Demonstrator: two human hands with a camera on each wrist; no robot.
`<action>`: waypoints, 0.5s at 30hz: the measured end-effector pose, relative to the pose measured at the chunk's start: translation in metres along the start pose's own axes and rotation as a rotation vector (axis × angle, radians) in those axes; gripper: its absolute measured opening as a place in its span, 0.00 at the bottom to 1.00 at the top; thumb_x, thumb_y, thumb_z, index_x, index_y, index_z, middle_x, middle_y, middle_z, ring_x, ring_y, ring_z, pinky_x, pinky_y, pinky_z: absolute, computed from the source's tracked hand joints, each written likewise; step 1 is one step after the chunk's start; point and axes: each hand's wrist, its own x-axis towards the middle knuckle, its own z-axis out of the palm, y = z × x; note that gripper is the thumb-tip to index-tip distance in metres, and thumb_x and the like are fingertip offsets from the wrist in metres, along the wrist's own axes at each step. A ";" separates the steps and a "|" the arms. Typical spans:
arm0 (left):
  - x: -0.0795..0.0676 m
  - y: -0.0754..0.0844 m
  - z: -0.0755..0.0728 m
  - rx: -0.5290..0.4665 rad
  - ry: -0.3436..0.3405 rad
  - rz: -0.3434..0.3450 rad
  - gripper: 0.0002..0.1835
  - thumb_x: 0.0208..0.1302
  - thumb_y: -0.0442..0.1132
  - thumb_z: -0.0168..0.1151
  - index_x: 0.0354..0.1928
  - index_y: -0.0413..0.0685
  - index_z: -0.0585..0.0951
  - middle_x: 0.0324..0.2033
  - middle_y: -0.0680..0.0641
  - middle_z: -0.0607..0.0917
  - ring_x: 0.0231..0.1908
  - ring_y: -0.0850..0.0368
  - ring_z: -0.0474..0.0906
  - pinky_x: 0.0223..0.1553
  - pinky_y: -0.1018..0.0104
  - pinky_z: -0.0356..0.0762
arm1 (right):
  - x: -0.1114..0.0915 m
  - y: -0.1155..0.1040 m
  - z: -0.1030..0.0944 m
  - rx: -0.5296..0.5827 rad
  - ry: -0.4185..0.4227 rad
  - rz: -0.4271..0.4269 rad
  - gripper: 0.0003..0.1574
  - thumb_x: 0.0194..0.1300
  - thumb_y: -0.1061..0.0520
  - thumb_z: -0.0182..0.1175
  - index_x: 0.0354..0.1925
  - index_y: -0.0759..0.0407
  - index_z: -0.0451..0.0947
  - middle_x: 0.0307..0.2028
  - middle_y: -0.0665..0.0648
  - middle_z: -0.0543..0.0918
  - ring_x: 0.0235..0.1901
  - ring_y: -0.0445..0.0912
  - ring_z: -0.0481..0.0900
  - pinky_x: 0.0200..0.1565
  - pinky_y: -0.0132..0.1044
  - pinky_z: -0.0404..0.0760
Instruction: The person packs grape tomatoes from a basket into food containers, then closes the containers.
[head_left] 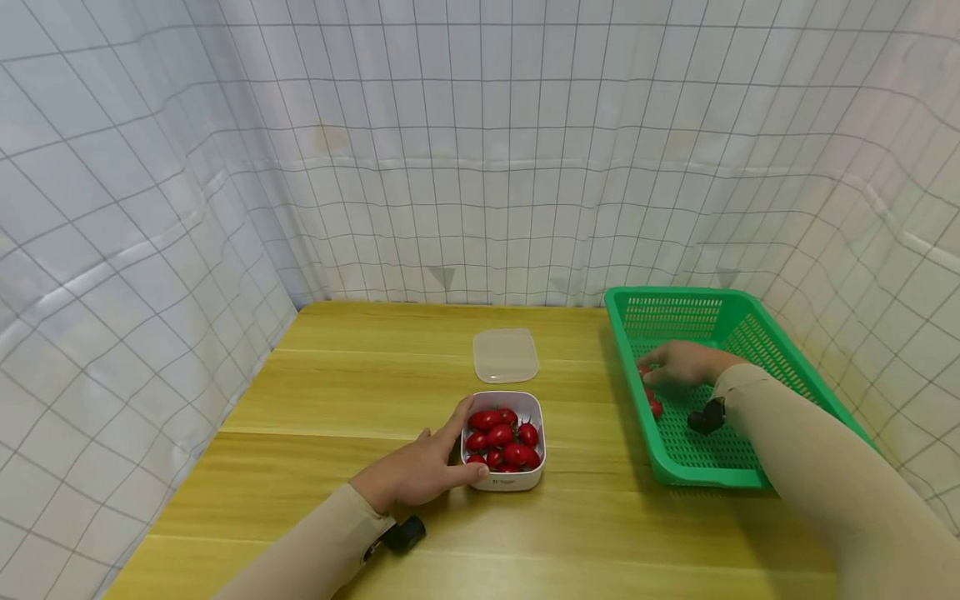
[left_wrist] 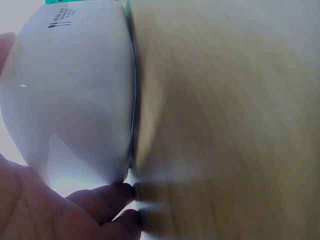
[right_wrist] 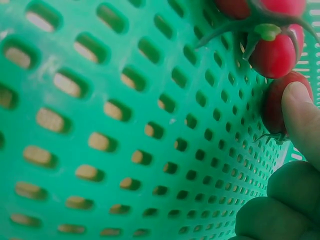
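Small red tomatoes (head_left: 500, 435), some with green stems, fill a white square container (head_left: 521, 482) on the table. My left hand (head_left: 423, 473) holds this container from its left side, thumb along the near wall. In the left wrist view, curled fingers (left_wrist: 107, 200) sit by the container's base. Over on the right, my right hand (head_left: 684, 364) reaches into a green basket (head_left: 712, 477), close to its left wall. The right wrist view has its thumb on a tomato (right_wrist: 272, 107), with the other fingers curled below. Beside that one lie more tomatoes (right_wrist: 275, 55) on a green stem.
A translucent lid (head_left: 506, 357) lies flat on the wooden table (head_left: 360, 375) behind the container. Grid-patterned white curtains (head_left: 480, 167) hang around the back and sides. The basket stands near the right-hand curtain.
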 end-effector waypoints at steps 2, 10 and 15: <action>0.000 0.000 0.000 -0.001 0.000 0.004 0.57 0.72 0.65 0.61 0.86 0.61 0.35 0.85 0.46 0.49 0.79 0.39 0.60 0.83 0.35 0.34 | 0.000 0.000 0.000 0.003 0.001 0.003 0.36 0.79 0.46 0.58 0.75 0.63 0.70 0.72 0.73 0.72 0.73 0.75 0.64 0.69 0.70 0.70; 0.001 -0.001 -0.001 0.002 0.004 0.000 0.57 0.71 0.65 0.61 0.86 0.62 0.35 0.85 0.47 0.48 0.79 0.38 0.60 0.83 0.35 0.34 | 0.000 -0.001 0.000 -0.002 -0.003 0.005 0.36 0.79 0.45 0.58 0.75 0.63 0.70 0.73 0.74 0.71 0.73 0.75 0.63 0.69 0.70 0.71; 0.001 -0.001 -0.001 -0.002 0.001 -0.001 0.57 0.71 0.65 0.61 0.86 0.63 0.35 0.85 0.47 0.48 0.79 0.38 0.60 0.83 0.35 0.34 | -0.001 -0.002 0.000 0.000 -0.006 0.015 0.36 0.80 0.46 0.58 0.76 0.63 0.69 0.73 0.73 0.71 0.74 0.75 0.63 0.69 0.70 0.70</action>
